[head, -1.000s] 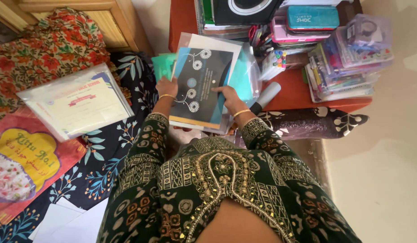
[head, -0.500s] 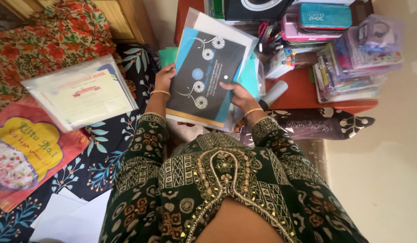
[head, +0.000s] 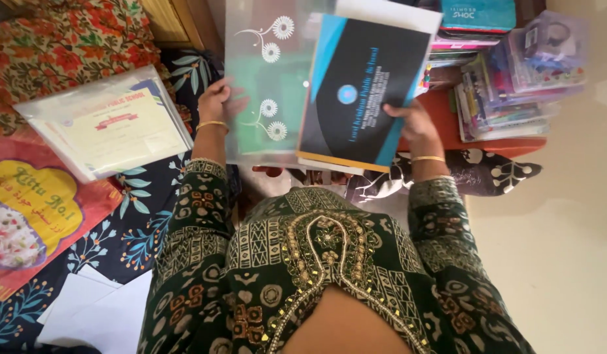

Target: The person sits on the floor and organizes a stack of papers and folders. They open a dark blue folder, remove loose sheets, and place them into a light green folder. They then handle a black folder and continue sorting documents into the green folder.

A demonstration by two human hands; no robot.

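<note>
Blocked ahead: stacked books and cases [head: 513, 98] crowding red counter [head: 513, 145]. Blocked left: certificate sleeve [head: 110, 124], red poster [head: 35, 203], white sheets [head: 100, 311] over bedspread [head: 139, 223]. Open passage: bare floor [head: 552, 262] at right.

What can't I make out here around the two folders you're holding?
Head view only:
- Clear flower-print folder: top cut off by frame edge; contents blurred.
- Dark blue-edged booklet: hides sheets behind it.
- Right hand: fingers hidden under booklet.
- Left hand: fingertips behind folder.
- Red table: mostly covered by stacked books.
</note>
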